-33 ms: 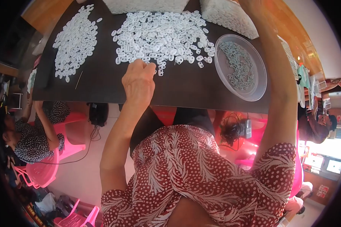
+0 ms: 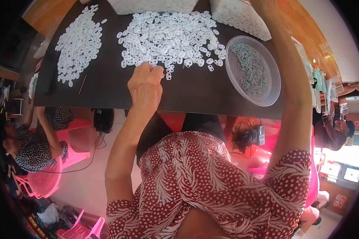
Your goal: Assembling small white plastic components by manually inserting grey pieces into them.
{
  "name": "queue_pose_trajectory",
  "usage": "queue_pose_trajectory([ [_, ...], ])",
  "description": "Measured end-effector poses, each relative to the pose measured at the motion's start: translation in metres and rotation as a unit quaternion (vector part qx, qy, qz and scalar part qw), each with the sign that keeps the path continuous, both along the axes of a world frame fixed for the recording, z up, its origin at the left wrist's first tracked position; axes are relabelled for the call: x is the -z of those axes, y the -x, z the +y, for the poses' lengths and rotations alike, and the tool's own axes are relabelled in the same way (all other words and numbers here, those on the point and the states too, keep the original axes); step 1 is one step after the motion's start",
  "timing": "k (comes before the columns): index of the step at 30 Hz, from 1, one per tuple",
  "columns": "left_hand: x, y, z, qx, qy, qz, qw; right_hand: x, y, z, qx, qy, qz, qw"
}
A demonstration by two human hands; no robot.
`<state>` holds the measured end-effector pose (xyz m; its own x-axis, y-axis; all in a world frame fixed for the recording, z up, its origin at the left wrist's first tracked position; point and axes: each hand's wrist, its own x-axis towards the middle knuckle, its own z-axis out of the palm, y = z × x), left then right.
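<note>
My left hand [image 2: 145, 87] rests at the front edge of a heap of small white oval pieces with holes [image 2: 167, 38] on the dark table. Its fingers are curled together, and whatever is between them is hidden from me. One loose white piece [image 2: 168, 76] lies just right of those fingers. My right forearm [image 2: 297, 67] stretches up past a round clear plastic tub [image 2: 272, 85], which holds many small grey-green pieces [image 2: 249, 67]. At the top edge, my right hand [image 2: 263, 5] is mostly cut off, beside a clear bag of white pieces [image 2: 243, 18]; its fingers do not show.
A second spread of white pieces [image 2: 79, 49] lies at the left, with a thin metal rod [image 2: 83, 84] below it. Another filled white bag or container [image 2: 153, 6] stands at the back. A co-worker [image 2: 38, 147] sits at the left on a pink chair [image 2: 48, 177].
</note>
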<state>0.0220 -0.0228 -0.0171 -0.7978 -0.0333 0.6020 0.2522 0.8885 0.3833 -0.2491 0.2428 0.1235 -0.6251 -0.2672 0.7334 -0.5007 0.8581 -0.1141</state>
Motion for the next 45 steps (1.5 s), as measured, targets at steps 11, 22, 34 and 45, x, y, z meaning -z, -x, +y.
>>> queue_pose_trajectory([
  [11,-0.024,-0.01,-0.001,0.065,-0.504,-0.156,0.847,0.052,-0.181,-0.069,-0.325,0.018,-0.064,0.944],
  [22,-0.038,-0.042,0.002,0.067,-0.605,-0.166,0.776,0.114,-0.22,-0.072,-0.206,0.001,-0.178,0.962],
  [34,-0.016,-0.036,0.018,0.054,-0.149,-0.01,0.987,0.126,-0.213,-0.098,-0.187,-0.081,-0.077,0.976],
  [45,-0.026,-0.047,0.01,0.089,-0.634,-0.152,0.753,0.128,-0.214,-0.097,-0.248,-0.088,-0.059,0.963],
])
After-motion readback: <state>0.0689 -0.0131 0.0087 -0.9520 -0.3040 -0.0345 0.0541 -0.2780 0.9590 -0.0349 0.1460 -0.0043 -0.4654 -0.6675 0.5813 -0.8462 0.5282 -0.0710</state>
